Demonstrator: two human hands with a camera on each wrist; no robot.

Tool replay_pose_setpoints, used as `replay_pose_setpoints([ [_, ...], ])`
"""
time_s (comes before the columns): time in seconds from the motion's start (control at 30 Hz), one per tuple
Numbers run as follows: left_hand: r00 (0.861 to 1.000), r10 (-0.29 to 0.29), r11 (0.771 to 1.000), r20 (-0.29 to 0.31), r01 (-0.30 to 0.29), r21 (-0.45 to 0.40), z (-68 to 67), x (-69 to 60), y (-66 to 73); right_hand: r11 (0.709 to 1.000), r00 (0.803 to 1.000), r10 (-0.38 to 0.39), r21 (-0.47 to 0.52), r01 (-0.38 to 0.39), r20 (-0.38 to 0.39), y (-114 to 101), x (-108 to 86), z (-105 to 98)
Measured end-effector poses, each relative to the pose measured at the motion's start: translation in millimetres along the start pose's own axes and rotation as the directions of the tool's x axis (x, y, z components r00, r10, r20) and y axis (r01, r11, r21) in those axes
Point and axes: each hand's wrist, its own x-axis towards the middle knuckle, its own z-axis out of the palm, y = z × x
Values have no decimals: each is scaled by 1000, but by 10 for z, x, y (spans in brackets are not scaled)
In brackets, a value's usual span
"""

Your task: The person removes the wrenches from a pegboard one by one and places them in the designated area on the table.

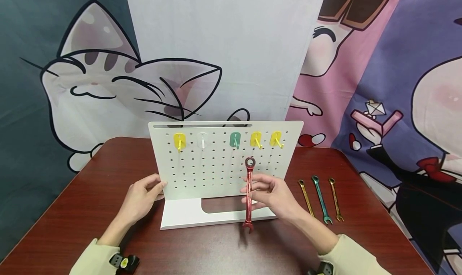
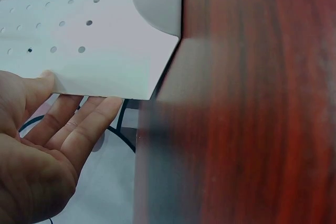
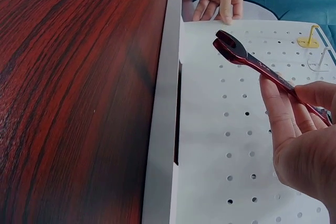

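Note:
A white pegboard stand [image 1: 191, 162] stands upright on the table, with several hooks along its top. My left hand [image 1: 142, 198] pinches the board's left edge between thumb and fingers; the left wrist view shows the thumb on the front face and the fingers [image 2: 97, 119] at the edge. In front of the board, my right hand [image 1: 268, 194] holds a red wrench [image 1: 249, 194] upright, ring end up and open-jawed end down. The right wrist view shows that wrench [image 3: 262, 69] gripped at mid-shaft, apart from the pegboard [image 3: 210, 145].
Hooks on the board are yellow [image 1: 179, 141], clear [image 1: 202, 140], green [image 1: 235, 139] and two more yellow ones [image 1: 256, 139]. Right of the board, a yellow wrench [image 1: 306, 196], a green wrench [image 1: 321, 198] and another yellow wrench [image 1: 336, 198] lie on the brown table [image 1: 202, 251].

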Motion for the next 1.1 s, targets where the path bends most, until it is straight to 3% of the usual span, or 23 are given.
replay_pose_setpoints([
  [1.1, 1000, 9, 1000, -6, -9, -2, 2, 5, -1, 999, 999, -6, -45, 4, -38, 18, -74, -175],
])
